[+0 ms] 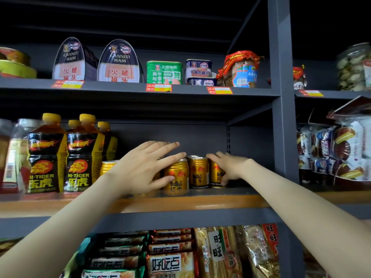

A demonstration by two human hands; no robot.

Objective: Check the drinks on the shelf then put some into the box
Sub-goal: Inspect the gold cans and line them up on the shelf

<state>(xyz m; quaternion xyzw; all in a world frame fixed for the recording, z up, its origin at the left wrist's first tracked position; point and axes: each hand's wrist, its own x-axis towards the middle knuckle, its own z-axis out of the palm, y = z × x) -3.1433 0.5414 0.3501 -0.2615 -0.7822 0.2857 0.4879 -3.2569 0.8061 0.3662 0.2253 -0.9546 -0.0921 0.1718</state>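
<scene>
Cans of Red Bull (pixel 198 173) stand on an orange-edged shelf (pixel 200 203) right of Hi-Tiger bottles (pixel 47 153), as the left hand (pixel 144 169) rests straight, spread fingers on the front can (pixel 176 177), thumb against its side, and the right hand (pixel 228 167) curls its fingers round the rightmost can (pixel 216 175).

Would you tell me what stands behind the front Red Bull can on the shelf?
Behind the front Red Bull can, silver tops of more gold cans show. The left hand lies over its top and hides the cans further left, so their number is unclear.
</scene>
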